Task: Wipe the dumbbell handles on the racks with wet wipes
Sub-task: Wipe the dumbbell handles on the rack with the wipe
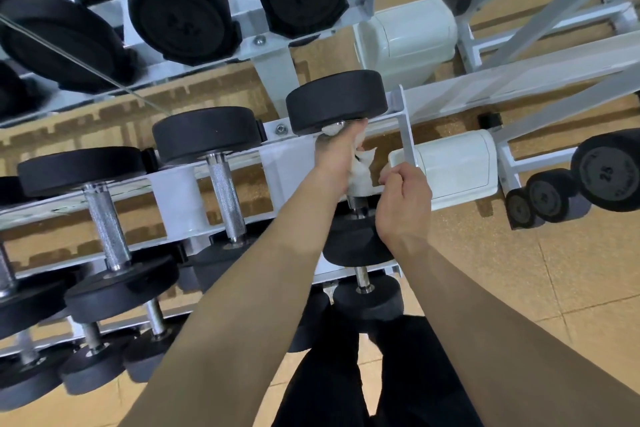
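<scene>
A black dumbbell point(337, 102) lies at the right end of the white rack's point(173, 184) top tier. My left hand point(341, 156) is wrapped round its metal handle with a white wet wipe point(362, 172) bunched under the palm; most of the handle is hidden by the hand. My right hand point(403, 194) pinches the loose end of the wipe just right of the handle. Two more dumbbells with bare knurled handles point(225, 191) lie to the left on the same tier.
Lower tiers hold several smaller dumbbells point(367, 298). A mirror behind reflects the rack point(180, 7). A white lidded bin point(457, 173) stands on the floor right of the rack, and a second rack point(609, 173) with dumbbells lies further right. My dark trousers point(346, 385) show below.
</scene>
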A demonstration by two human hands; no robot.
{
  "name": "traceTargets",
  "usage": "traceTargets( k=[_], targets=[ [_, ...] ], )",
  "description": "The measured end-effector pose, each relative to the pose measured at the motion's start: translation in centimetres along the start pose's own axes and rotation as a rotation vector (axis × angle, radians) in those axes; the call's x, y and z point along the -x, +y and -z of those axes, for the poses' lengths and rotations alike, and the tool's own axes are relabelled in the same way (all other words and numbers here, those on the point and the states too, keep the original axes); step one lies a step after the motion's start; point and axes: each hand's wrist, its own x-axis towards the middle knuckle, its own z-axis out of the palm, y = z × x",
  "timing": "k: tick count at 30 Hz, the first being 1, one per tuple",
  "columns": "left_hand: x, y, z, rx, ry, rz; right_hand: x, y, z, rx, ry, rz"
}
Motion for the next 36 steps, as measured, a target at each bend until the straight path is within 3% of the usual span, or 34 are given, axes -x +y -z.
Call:
traceTargets(
  k=[3,9,15,17,22,26,29,31,36],
  targets=[
    [0.6,-0.9,-1.1,-0.22,0.199,-0.113,-0.1,0.1,0.0,0.017,0.004,0.001],
    [3.7,-3.0,1.0,-0.605,0.009,-0.105,0.0,0.2,0.0,0.035,-0.011,0.031],
    [8.5,-2.9,2.4,-0.963,0.157,-0.253,0.5,-0.7,0.7,0.025,-0.065,0.02],
    [10.9,-3.0,3.3,-0.878,0.187,-0.305,0.7,-1.0,1.2,0.053,-0.101,0.051],
    [18.1,-3.6,5.7,-0.278,0.149,-0.349,1.9,-1.7,3.0,0.093,-0.234,0.137],
    [22.4,-5.4,8.3,0.032,0.138,-0.327,5.6,-2.6,5.4,-0.032,-0.321,0.288],
    [24.7,-6.3,9.8,0.155,0.124,-0.342,8.9,-4.2,6.7,-0.32,-0.653,0.089],
    [26.1,-6.7,10.8,0.225,0.128,-0.352,10.4,-5.0,7.1,-0.336,-0.85,-0.041],
    [29.8,-8.0,14.7,0.378,0.126,-0.36,13.6,-6.8,6.9,-0.359,-0.965,-0.04]
  ],
)
